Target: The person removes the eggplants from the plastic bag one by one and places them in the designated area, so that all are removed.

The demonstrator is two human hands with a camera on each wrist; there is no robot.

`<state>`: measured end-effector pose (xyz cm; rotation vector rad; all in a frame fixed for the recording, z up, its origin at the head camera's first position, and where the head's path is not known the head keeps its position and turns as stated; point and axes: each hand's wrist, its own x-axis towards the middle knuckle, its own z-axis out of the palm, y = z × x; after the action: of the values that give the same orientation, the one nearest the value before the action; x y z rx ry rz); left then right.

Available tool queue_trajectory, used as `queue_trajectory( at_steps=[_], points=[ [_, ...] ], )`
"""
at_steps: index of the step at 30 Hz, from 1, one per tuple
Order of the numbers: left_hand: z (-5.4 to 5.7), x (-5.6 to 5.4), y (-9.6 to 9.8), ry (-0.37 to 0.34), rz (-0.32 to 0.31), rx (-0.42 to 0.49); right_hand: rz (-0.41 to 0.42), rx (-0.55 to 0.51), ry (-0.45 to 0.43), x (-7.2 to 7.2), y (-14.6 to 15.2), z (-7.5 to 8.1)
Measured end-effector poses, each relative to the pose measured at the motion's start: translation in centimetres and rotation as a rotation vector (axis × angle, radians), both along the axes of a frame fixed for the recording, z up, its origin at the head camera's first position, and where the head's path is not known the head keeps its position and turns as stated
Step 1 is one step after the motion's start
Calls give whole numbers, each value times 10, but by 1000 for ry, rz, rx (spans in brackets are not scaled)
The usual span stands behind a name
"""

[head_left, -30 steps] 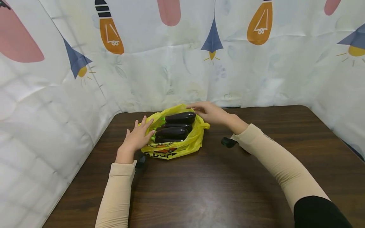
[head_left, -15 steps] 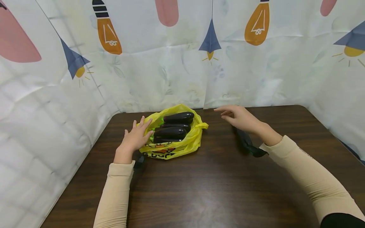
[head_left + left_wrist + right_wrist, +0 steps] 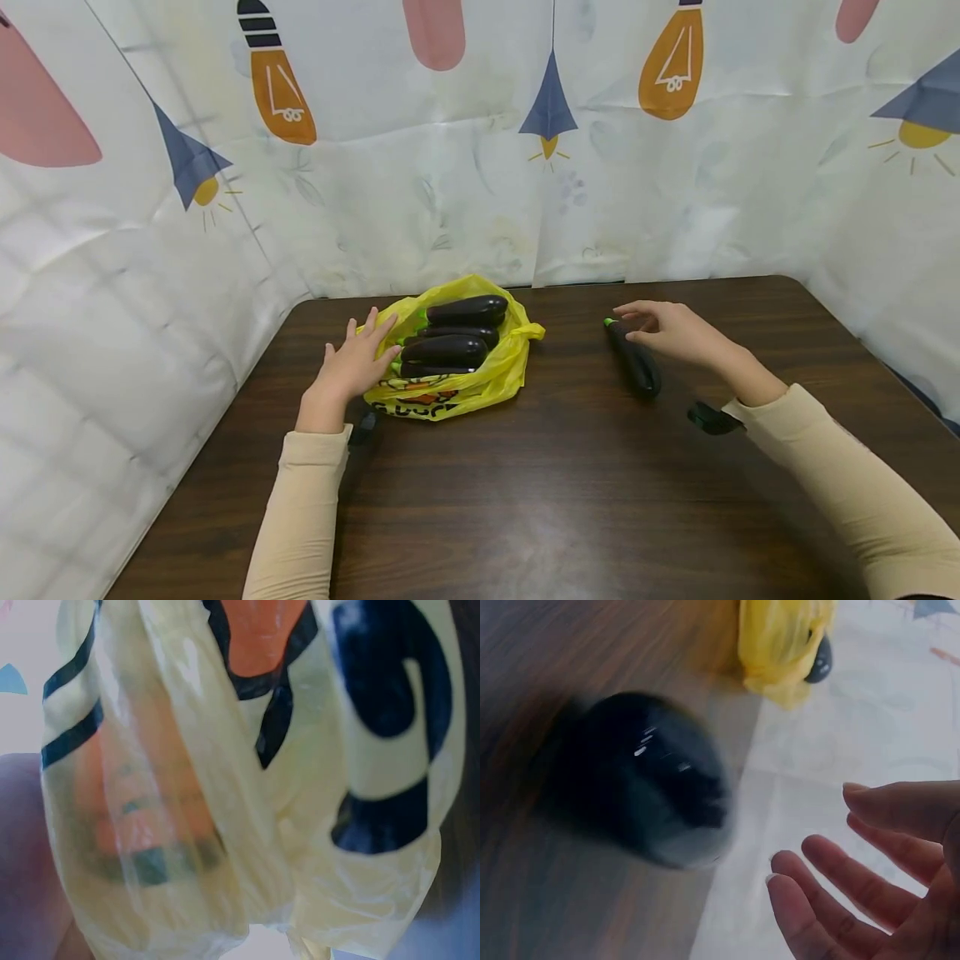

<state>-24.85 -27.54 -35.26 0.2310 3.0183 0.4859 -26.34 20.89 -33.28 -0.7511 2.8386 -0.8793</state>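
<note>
Several dark, glossy eggplants (image 3: 467, 311) lie side by side in an open yellow plastic bag (image 3: 487, 392) on the table. My left hand (image 3: 347, 367) lies along the left side of the bag with fingers spread, its fingertips at the rim. A single eggplant (image 3: 636, 362) with a green stem end rests on the tabletop right of the bag. Just beside its stem end hovers my right hand (image 3: 678, 332), fingers loosely bent and nothing in them. In the right wrist view, a gap shows between the fingertips (image 3: 784, 889) and the eggplant's round end (image 3: 649, 780).
A dark brown wooden table (image 3: 510, 500) spans the view. White printed fabric (image 3: 360, 192) hangs behind and at the sides, close to the table's edges. Small dark wrist cameras (image 3: 712, 418) stick out under both wrists.
My right hand has moved from the bag's right rim rightward to the lone eggplant, which now shows beside it instead of being mostly covered by the arm. My left hand stays at the bag.
</note>
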Motion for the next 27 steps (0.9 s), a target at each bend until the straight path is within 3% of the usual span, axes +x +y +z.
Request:
queue_trajectory(
  at_steps=[11, 20, 27],
  points=[
    [-1, 1, -1, 0, -1, 9, -32, 70, -109, -3, 16, -21],
    [0, 2, -1, -6, 0, 10, -62, 71, -248, -4, 14, -26],
    [-1, 2, -1, -5, 0, 8, -65, 62, -271, -3, 12, -26]
  ],
)
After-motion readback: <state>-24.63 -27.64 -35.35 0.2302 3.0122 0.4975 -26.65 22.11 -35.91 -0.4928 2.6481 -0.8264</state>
